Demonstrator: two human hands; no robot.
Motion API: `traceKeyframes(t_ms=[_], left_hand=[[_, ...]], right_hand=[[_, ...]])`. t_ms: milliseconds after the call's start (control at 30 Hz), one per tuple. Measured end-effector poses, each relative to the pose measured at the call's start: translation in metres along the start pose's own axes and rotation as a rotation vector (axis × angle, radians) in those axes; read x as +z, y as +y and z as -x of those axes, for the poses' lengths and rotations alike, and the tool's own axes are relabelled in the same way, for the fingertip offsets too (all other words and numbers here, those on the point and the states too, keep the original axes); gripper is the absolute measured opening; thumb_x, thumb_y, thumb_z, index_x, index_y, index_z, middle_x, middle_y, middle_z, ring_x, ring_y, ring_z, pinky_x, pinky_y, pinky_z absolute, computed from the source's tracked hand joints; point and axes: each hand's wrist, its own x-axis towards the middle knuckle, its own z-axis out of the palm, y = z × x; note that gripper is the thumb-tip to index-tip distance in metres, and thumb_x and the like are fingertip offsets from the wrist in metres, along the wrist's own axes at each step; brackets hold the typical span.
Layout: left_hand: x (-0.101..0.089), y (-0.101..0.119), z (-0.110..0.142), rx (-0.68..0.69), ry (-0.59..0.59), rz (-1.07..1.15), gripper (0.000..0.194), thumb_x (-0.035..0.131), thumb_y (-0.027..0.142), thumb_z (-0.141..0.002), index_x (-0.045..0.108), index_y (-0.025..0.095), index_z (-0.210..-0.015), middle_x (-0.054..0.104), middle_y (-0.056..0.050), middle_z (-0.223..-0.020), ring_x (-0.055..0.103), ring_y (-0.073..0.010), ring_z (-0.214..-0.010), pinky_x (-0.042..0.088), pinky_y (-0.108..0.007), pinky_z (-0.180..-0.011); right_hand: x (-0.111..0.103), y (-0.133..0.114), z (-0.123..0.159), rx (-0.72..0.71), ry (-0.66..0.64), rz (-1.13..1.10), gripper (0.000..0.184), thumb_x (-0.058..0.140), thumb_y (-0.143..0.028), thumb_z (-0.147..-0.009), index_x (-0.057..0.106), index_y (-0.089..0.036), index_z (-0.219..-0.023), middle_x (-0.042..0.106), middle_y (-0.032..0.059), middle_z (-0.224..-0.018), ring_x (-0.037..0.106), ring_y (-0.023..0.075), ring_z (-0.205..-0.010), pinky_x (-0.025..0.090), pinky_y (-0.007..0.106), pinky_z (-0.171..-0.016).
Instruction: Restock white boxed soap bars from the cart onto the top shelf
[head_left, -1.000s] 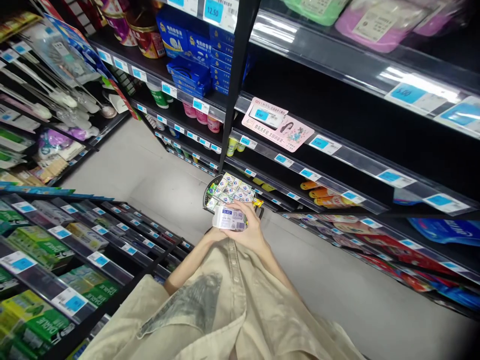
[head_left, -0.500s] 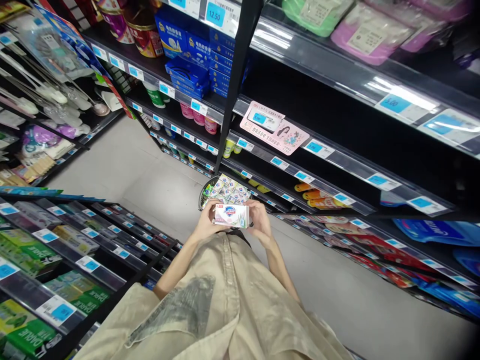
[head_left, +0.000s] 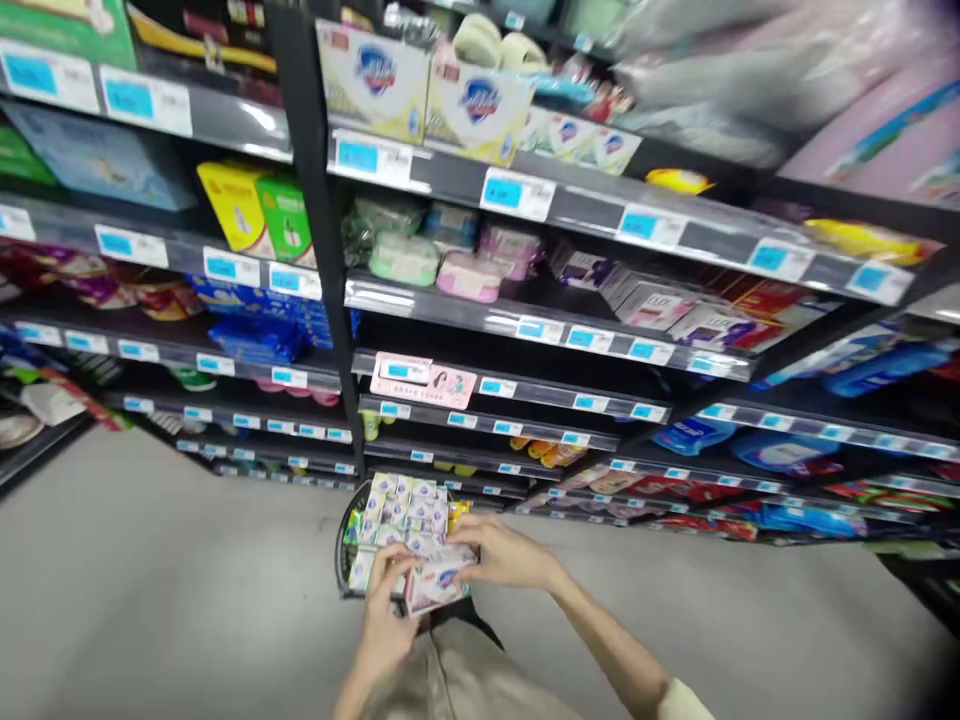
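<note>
Both my hands hold a small pink-and-white soap box (head_left: 436, 585) low in the head view, just above my beige shirt. My left hand (head_left: 390, 610) grips its left end with fingers curled round it. My right hand (head_left: 504, 553) closes over its right end from above. Directly beyond the box, on the floor, stands a black basket (head_left: 346, 545) filled with several similar small soap boxes.
Dark store shelving (head_left: 525, 340) with blue price tags fills the view ahead, stocked with soap packs, tubs and pouches. A pink sign (head_left: 422, 380) hangs on a middle shelf edge. Grey floor (head_left: 150, 600) stretches to the left and right of the basket.
My head has lifted and turned, so the shelves ahead now fill the view and the left rack is gone. The soap box has tilted and stays held in both hands.
</note>
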Motion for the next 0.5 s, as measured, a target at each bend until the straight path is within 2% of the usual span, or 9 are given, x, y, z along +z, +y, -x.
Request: traceKeyframes(t_ms=[67, 133, 200, 233, 300, 400, 500], left_hand=[[0.011, -0.001, -0.006, 0.01, 0.052, 0.045, 0.033, 0.083, 0.032, -0.08, 0.079, 0.027, -0.113, 0.067, -0.014, -0.124, 0.068, -0.0366, -0.12, 0.059, -0.052, -0.104], [0.021, 0.002, -0.016, -0.02, 0.125, 0.135, 0.047, 0.082, 0.039, -0.086, 0.072, 0.028, -0.13, 0.067, -0.016, -0.132, 0.07, -0.0341, -0.116, 0.062, -0.046, -0.096], [0.027, 0.009, -0.028, -0.061, 0.127, 0.18, 0.051, 0.078, 0.047, -0.091, 0.067, 0.028, -0.137, 0.067, -0.016, -0.133, 0.072, -0.031, -0.11, 0.064, -0.041, -0.088], [0.028, 0.012, -0.034, -0.071, 0.113, 0.171, 0.047, 0.075, 0.051, -0.094, 0.069, 0.028, -0.134, 0.068, -0.016, -0.13, 0.072, -0.03, -0.106, 0.064, -0.04, -0.086], [0.026, 0.016, -0.047, -0.077, 0.107, 0.122, 0.041, 0.07, 0.06, -0.096, 0.076, 0.026, -0.119, 0.071, -0.015, -0.12, 0.073, -0.0296, -0.101, 0.063, -0.04, -0.085], [0.018, 0.012, -0.061, -0.107, 0.093, 0.072, 0.051, 0.067, 0.072, -0.093, 0.08, 0.024, -0.105, 0.075, -0.015, -0.113, 0.074, -0.032, -0.099, 0.064, -0.041, -0.083], [0.014, 0.001, -0.067, -0.155, 0.059, 0.01, 0.056, 0.066, 0.078, -0.089, 0.082, 0.026, -0.102, 0.079, -0.015, -0.111, 0.076, -0.0357, -0.103, 0.064, -0.043, -0.083]], right_hand=[[-0.026, -0.014, 0.0, -0.074, 0.003, 0.167, 0.034, 0.084, -0.046, -0.09, 0.084, -0.029, -0.119, 0.08, 0.008, -0.106, 0.074, 0.0261, -0.098, 0.061, 0.033, -0.086], [-0.06, -0.03, 0.0, -0.2, 0.025, 0.326, 0.029, 0.074, -0.037, -0.099, 0.081, -0.029, -0.127, 0.08, 0.0098, -0.112, 0.073, 0.0263, -0.104, 0.062, 0.035, -0.087], [-0.104, -0.047, -0.002, -0.354, 0.079, 0.457, 0.032, 0.066, -0.027, -0.104, 0.076, -0.028, -0.134, 0.08, 0.0107, -0.116, 0.072, 0.0257, -0.106, 0.062, 0.037, -0.088], [-0.128, -0.056, -0.003, -0.435, 0.129, 0.508, 0.034, 0.065, -0.025, -0.104, 0.074, -0.027, -0.137, 0.08, 0.0108, -0.116, 0.072, 0.0254, -0.106, 0.063, 0.038, -0.089], [-0.179, -0.076, -0.006, -0.587, 0.273, 0.598, 0.04, 0.069, -0.023, -0.102, 0.071, -0.028, -0.142, 0.08, 0.0099, -0.116, 0.073, 0.0244, -0.105, 0.063, 0.039, -0.089], [-0.256, -0.113, -0.01, -0.76, 0.573, 0.758, 0.043, 0.08, -0.023, -0.096, 0.075, -0.036, -0.136, 0.082, 0.0041, -0.112, 0.076, 0.0218, -0.1, 0.063, 0.04, -0.089], [-0.327, -0.155, -0.018, -0.741, 0.861, 0.922, 0.034, 0.087, -0.029, -0.089, 0.082, -0.036, -0.122, 0.084, -0.001, -0.109, 0.076, 0.0184, -0.099, 0.058, 0.042, -0.093]])
